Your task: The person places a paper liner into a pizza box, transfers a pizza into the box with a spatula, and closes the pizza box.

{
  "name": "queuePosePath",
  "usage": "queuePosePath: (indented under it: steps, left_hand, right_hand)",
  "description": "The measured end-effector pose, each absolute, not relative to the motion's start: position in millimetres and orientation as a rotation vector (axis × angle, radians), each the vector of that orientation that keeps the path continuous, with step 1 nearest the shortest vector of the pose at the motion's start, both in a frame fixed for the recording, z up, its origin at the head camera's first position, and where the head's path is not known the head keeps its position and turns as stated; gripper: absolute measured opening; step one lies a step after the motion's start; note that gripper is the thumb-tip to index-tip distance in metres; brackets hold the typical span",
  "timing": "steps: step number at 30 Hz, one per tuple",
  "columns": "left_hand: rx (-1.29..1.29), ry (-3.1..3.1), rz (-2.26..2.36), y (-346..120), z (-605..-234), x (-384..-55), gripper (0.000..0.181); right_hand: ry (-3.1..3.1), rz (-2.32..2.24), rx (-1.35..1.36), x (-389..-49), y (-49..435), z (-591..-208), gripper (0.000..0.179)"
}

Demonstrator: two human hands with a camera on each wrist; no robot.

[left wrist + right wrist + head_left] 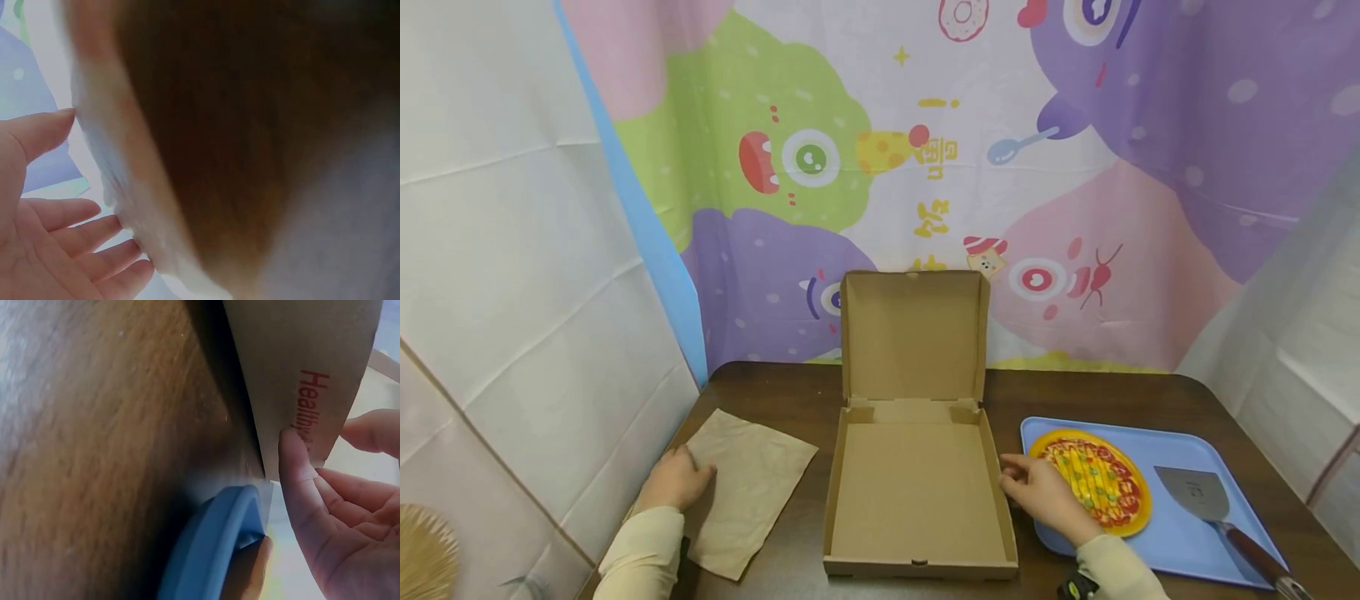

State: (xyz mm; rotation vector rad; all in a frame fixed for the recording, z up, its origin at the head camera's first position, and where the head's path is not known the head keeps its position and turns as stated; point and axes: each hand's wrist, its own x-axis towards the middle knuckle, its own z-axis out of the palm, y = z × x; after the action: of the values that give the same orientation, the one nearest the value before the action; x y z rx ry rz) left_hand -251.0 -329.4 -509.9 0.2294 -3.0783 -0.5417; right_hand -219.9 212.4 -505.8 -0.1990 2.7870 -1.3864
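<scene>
Brown cardboard box [921,492] with a square base stands in the middle of the dark brown wooden table [797,408], and from my distant seat I see its lid [913,337] standing up at the back. To the box's left lies a flat light-brown paper [756,492], skewed and well apart from it. On my feed the left hand [673,479] is at the paper's left edge, fingers loosely extended and thumb set wide of them. The right hand [1048,496] is at the box's right side, fingers slightly bent, with a narrow gap between thumb and nearest fingertip; I cannot tell how firmly they touch the wall, which bears red lettering [306,400] reading "Healthy". Below the right wrist I make out a round yellow-rimmed pizza [1101,471] with red, yellow and green topping, lying on the left part of a light-blue rectangular tray [1180,546]. Beside it I see a grey metal spatula [1198,493], its brown handle reaching over the tray's near right corner.
</scene>
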Motion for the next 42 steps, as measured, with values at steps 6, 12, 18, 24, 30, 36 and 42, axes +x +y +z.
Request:
queuePosePath:
  steps: [6, 12, 18, 24, 30, 36, 42]
  left_hand:
    - [0.307, -3.082, -0.544, -328, -503, -248, 0.063]
    - [0.341, -3.058, -0.553, -331, -499, -246, 0.051]
    - [0.314, -3.046, -0.558, -335, -495, -246, 0.031]
    - [0.284, -3.043, -0.548, -339, -495, -248, 0.024]
    - [0.312, -3.041, -0.562, -344, -495, -249, 0.024]
    - [0.384, -3.042, -0.629, -349, -493, -247, 0.019]
    - [0.406, -3.025, -0.676, -353, -493, -243, 0.026]
  right_hand:
    - [2.717, -1.423, -0.241, -218, 211, -506, 0.045]
    - [2.679, -1.441, -0.237, -217, 210, -505, 0.047]
    - [2.672, -1.439, -0.228, -217, 210, -505, 0.047]
    - [2.658, -1.459, -0.22, -217, 211, -506, 0.046]
    - [2.638, -1.473, -0.22, -217, 211, -506, 0.047]
    - [2.617, -1.479, -0.237, -217, 211, -505, 0.047]
    - [2.606, -1.478, -0.22, -216, 211, -504, 0.047]
